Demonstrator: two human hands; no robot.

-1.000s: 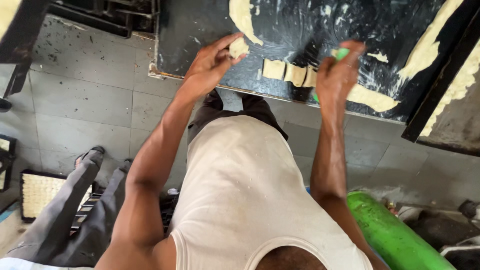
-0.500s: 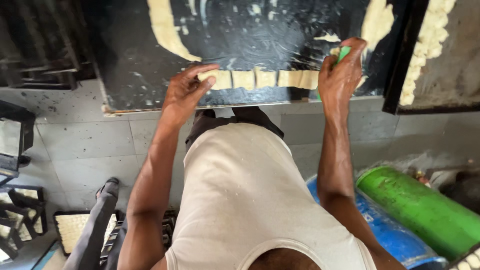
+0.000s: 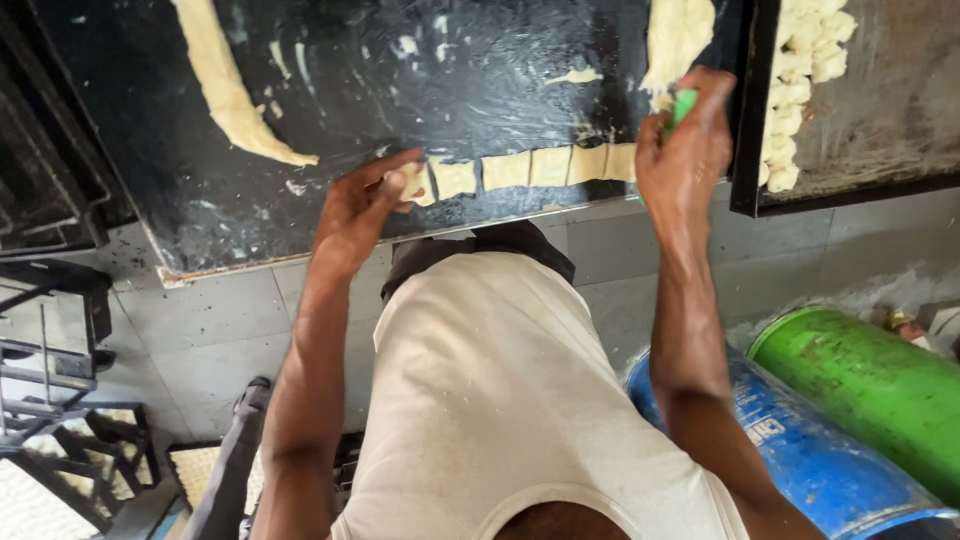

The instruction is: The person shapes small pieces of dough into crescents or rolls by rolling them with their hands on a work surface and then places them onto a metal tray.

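Observation:
A row of pale dough squares point(image 3: 530, 168) lies along the near edge of a black, flour-smeared worktop point(image 3: 420, 90). My left hand point(image 3: 362, 205) pinches the dough piece point(image 3: 412, 185) at the left end of that row. My right hand point(image 3: 685, 150) is closed around a small green cutter point(image 3: 684, 103), held just above the right end of the row. A long uncut dough strip point(image 3: 230, 95) runs across the far left of the top. Another dough mass point(image 3: 678, 38) sits beyond my right hand.
A dark tray point(image 3: 870, 110) at the right holds several cut dough bits point(image 3: 800, 70) along its left side. Below on the tiled floor lie a green cylinder point(image 3: 870, 385) and a blue one point(image 3: 800, 460). Black metal racks point(image 3: 50, 380) stand at the left.
The view has swung down and closer to the worktop. My left hand has taken hold of the end dough piece. My right hand still grips the green cutter near the row's right end.

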